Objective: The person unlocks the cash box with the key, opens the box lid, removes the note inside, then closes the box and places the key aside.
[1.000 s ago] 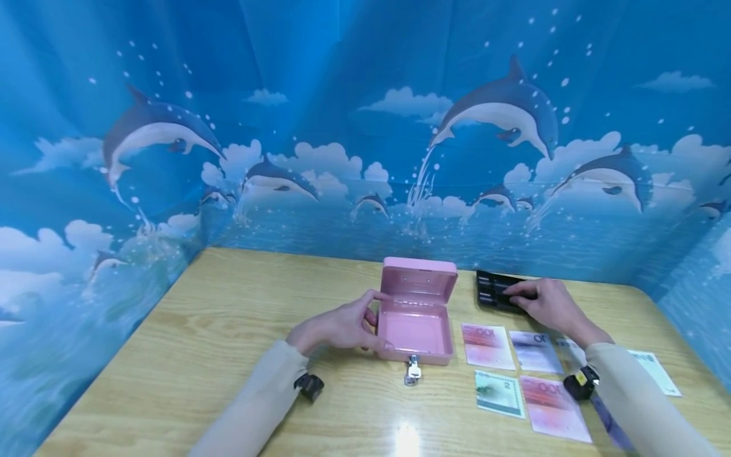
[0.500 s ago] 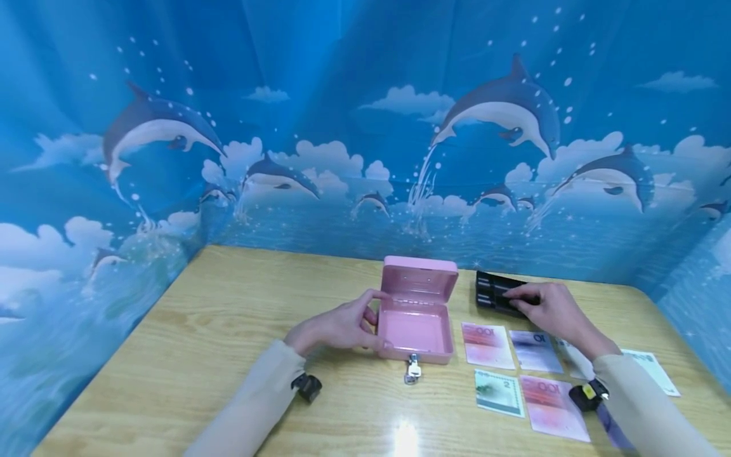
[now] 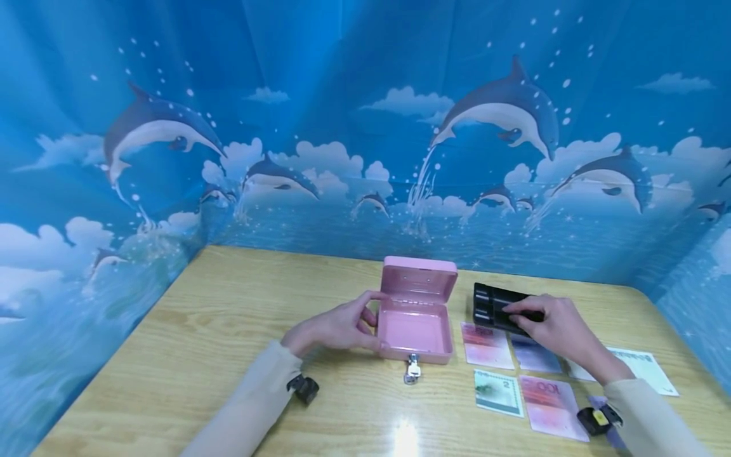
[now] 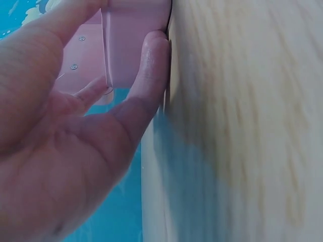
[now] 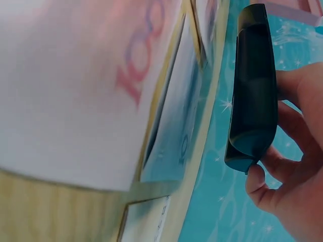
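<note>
A pink cash box [image 3: 415, 357] stands with its lid [image 3: 421, 261] raised and its inside bare. My left hand [image 3: 338, 327] grips its left side, the thumb at the front corner and the forefinger near the hinge. In the left wrist view, fingers [image 4: 151, 60] lie along the pink wall close to the tabletop. A key [image 3: 414, 370] sits in the lock at the front. My right hand [image 3: 562, 327] pinches a black compartment tray [image 3: 492, 299] by its right part. The right wrist view shows the tray [image 5: 255, 85] raised beside the banknotes, with thumb and fingers at its edge.
Several play banknotes lie to the right of the box: a red 100 [image 3: 488, 352], another red 100 [image 3: 551, 409], a green 2 [image 3: 499, 392], a purple 10 [image 3: 537, 358] and a pale green one [image 3: 648, 368] near the right edge. A dolphin curtain [image 3: 320, 127] hangs behind the table [image 3: 257, 285].
My right hand has picked up the black tray and brought it toward me, so it now overlaps the upper edges of two banknotes. The left hand keeps its grip on the box.
</note>
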The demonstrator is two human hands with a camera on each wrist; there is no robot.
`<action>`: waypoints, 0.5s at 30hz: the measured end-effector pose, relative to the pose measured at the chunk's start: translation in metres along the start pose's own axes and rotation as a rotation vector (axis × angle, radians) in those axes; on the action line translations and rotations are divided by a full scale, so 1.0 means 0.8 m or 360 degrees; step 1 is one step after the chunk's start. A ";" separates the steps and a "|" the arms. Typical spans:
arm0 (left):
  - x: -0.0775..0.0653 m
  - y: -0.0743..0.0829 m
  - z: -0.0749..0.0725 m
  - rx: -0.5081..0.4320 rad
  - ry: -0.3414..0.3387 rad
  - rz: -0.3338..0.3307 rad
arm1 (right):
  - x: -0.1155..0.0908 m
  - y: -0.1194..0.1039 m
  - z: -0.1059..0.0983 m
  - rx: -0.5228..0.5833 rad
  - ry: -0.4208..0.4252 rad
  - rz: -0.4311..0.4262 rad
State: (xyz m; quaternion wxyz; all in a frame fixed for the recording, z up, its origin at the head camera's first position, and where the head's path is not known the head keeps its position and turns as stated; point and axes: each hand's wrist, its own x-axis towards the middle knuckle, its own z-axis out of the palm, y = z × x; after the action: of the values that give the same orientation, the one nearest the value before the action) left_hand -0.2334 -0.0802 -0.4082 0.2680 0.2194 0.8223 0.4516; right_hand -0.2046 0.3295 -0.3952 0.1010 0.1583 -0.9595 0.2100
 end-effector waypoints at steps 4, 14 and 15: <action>-0.002 0.000 0.000 -0.0029 0.0001 -0.0008 | -0.009 -0.009 0.000 0.0001 0.0047 -0.0060; -0.003 -0.002 -0.001 -0.0008 0.0008 0.0019 | -0.027 -0.025 0.007 -0.0036 0.0243 -0.0281; -0.003 -0.002 -0.001 -0.0012 0.0008 0.0027 | -0.028 -0.027 0.007 -0.0030 0.0256 -0.0302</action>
State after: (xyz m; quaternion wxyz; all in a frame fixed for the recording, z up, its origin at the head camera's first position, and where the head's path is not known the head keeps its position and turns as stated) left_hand -0.2324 -0.0830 -0.4087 0.2627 0.2243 0.8194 0.4574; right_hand -0.1773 0.3146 -0.3980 0.1986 0.2302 -0.9309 0.2024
